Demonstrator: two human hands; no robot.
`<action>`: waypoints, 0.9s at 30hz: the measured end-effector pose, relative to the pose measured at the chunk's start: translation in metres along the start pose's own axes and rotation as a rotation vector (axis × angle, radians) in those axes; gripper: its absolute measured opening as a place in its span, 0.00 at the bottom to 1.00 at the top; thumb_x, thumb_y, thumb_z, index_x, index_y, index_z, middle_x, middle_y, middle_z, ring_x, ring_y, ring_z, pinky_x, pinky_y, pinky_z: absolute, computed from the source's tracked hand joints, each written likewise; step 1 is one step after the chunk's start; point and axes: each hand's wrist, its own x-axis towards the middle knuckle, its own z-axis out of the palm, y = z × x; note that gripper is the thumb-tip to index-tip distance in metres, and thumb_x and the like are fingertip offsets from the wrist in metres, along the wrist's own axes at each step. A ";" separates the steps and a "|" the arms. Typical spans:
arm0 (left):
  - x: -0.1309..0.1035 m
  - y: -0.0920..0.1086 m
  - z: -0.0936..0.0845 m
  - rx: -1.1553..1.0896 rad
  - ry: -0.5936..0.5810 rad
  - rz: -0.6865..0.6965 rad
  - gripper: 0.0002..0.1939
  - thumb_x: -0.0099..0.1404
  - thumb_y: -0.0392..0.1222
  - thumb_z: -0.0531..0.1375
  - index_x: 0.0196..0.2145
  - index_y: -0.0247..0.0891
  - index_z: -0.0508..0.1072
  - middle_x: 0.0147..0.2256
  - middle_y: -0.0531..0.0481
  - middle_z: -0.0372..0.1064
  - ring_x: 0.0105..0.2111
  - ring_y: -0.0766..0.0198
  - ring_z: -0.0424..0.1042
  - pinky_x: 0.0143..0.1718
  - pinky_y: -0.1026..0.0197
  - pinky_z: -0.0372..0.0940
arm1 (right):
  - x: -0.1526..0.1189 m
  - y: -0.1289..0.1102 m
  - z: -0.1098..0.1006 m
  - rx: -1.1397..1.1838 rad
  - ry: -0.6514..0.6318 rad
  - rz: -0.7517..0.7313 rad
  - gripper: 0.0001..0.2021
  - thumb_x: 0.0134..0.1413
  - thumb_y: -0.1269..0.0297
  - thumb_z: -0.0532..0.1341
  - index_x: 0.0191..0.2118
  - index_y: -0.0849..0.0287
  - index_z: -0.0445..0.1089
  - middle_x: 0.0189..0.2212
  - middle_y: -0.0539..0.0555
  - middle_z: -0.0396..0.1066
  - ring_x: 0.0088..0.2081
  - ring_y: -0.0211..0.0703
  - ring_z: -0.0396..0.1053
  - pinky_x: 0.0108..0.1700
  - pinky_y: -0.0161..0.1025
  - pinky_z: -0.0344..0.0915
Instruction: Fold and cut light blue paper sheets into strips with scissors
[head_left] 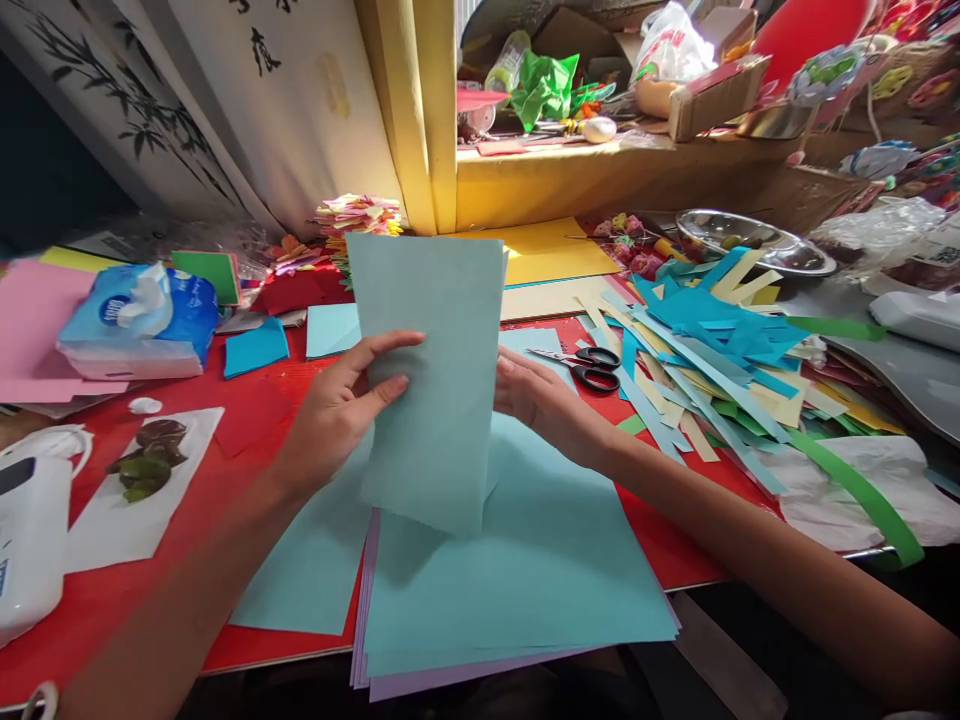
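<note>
Since the upright pale-blue sheet (431,390) looks light and creasable, I'd favour its side edges; my left hand (330,410) pinches one, my right hand (544,400) meets the other, closure unclear, above the paper stack (517,590).

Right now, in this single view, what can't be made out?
All in the head view:
- Left hand: some fingers, hidden behind the raised sheet.
- Right hand: fingertips and grip, partly hidden by that sheet.
- Purple sheets: how many, mostly covered by the blue sheets.
- White device: its far side, cut off by the left edge.
- Metal bowl: contents, too small.
</note>
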 end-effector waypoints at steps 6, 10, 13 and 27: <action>-0.001 0.008 -0.009 0.138 -0.166 0.044 0.36 0.61 0.53 0.52 0.62 0.58 0.38 0.62 0.56 0.47 0.56 0.52 0.57 0.49 0.55 0.62 | -0.001 -0.001 -0.007 0.731 -0.038 0.085 0.22 0.56 0.66 0.51 0.57 0.54 0.58 0.42 0.54 0.72 0.40 0.41 0.71 0.41 0.40 0.68; 0.006 -0.005 -0.029 0.213 -0.277 -0.003 0.35 0.63 0.56 0.47 0.63 0.54 0.34 0.61 0.51 0.48 0.58 0.54 0.55 0.51 0.56 0.59 | 0.008 0.024 -0.017 0.722 0.085 0.260 0.17 0.49 0.70 0.54 0.47 0.62 0.68 0.35 0.57 0.72 0.32 0.38 0.71 0.35 0.35 0.69; 0.016 -0.033 -0.047 0.536 -0.369 -0.042 0.27 0.62 0.57 0.48 0.57 0.50 0.58 0.61 0.52 0.48 0.60 0.51 0.47 0.57 0.52 0.50 | 0.016 0.042 -0.026 0.491 0.177 0.414 0.15 0.46 0.72 0.56 0.42 0.61 0.69 0.27 0.54 0.70 0.25 0.36 0.67 0.28 0.33 0.67; 0.007 -0.016 -0.092 0.066 -0.114 -0.157 0.14 0.57 0.54 0.57 0.27 0.40 0.68 0.24 0.55 0.65 0.24 0.67 0.63 0.25 0.63 0.56 | 0.015 0.040 -0.032 0.269 -0.052 0.402 0.06 0.49 0.64 0.58 0.25 0.60 0.68 0.25 0.53 0.68 0.26 0.38 0.67 0.30 0.35 0.68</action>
